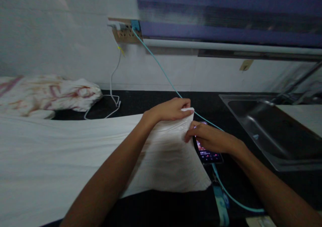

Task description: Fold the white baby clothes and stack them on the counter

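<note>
A long white cloth (83, 146) lies across the dark counter from the left edge of the view to the middle. At its far right corner, my left hand (173, 109) is closed, pinching the cloth between thumb and fingers. My right hand (208, 136) is a little nearer to me, its fingers bent round the cloth's right edge and gripping it. Partly hidden beneath my right hand is a phone (208, 156) with its screen lit. The cloth's near right corner hangs loose beside the phone.
A metal sink (266, 129) is set into the counter (241, 180) at right. A turquoise cable (163, 71) runs from the wall socket (125, 32) past my hands. A stained, patterned cloth (50, 94) lies bunched at back left, near a white cable (117, 101). A turquoise strap (220, 203) hangs in front.
</note>
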The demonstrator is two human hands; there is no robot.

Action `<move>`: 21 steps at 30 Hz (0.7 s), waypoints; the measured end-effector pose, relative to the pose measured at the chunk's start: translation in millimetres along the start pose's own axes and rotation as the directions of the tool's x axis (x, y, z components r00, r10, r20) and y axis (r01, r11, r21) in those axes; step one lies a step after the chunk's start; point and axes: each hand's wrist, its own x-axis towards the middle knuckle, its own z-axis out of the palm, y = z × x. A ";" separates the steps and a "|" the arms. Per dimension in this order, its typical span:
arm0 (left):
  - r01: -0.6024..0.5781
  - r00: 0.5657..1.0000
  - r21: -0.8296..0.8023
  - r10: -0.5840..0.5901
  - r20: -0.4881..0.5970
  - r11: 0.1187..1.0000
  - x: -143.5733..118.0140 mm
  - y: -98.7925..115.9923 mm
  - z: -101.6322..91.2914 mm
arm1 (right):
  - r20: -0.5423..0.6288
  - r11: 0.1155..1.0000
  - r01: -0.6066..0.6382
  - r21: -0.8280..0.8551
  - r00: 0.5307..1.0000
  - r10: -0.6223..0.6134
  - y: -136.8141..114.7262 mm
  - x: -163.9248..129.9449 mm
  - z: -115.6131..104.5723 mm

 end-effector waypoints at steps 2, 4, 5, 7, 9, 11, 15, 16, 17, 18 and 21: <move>-0.008 1.000 -0.005 0.009 0.027 1.000 -1.5 1.5 -2.6 | -0.043 0.999 0.016 0.039 0.999 -0.014 4.5 -0.7 0.3; -0.011 0.998 -0.018 0.012 0.056 1.000 -3.1 4.7 -4.7 | -0.062 0.999 0.022 0.047 0.998 -0.019 8.0 -1.4 0.5; -0.010 0.997 -0.023 0.011 0.071 1.000 -3.8 6.9 -5.5 | -0.055 0.999 0.019 0.043 0.998 -0.017 9.0 -1.5 0.9; -0.004 0.995 -0.022 0.006 0.096 1.000 -5.1 11.9 -6.8 | -0.046 0.999 0.015 0.052 0.999 -0.012 9.7 -1.1 1.6; -0.003 0.993 -0.018 0.005 0.116 1.000 -6.7 17.6 -7.9 | -0.071 0.993 0.021 0.118 0.997 -0.013 10.7 -0.8 0.8; -0.007 0.993 -0.020 0.009 0.121 1.000 -9.1 23.4 -9.6 | -0.169 0.974 0.037 0.224 0.986 0.001 14.2 -1.3 -2.2; 0.004 0.991 -0.003 -0.003 0.132 1.000 -15.9 35.8 -12.0 | -0.575 0.904 0.113 0.413 0.802 0.162 29.8 -3.3 -8.3; 0.009 0.991 0.001 -0.009 0.137 1.000 -17.7 39.1 -11.1 | -0.644 0.894 0.128 0.429 0.738 0.203 34.1 -3.5 -8.7; 0.013 0.990 0.001 -0.013 0.141 1.000 -19.4 42.6 -9.0 | -0.688 0.893 0.132 0.430 0.688 0.230 38.0 -3.5 -8.5; 0.017 0.989 0.000 -0.017 0.144 1.000 -21.2 46.2 -5.6 | -0.714 0.900 0.124 0.418 0.657 0.241 41.3 -3.3 -7.8; 0.053 0.990 0.015 -0.055 0.131 0.998 -28.2 57.6 13.5 | -0.756 0.929 0.095 0.358 0.614 0.228 47.0 -2.6 -5.2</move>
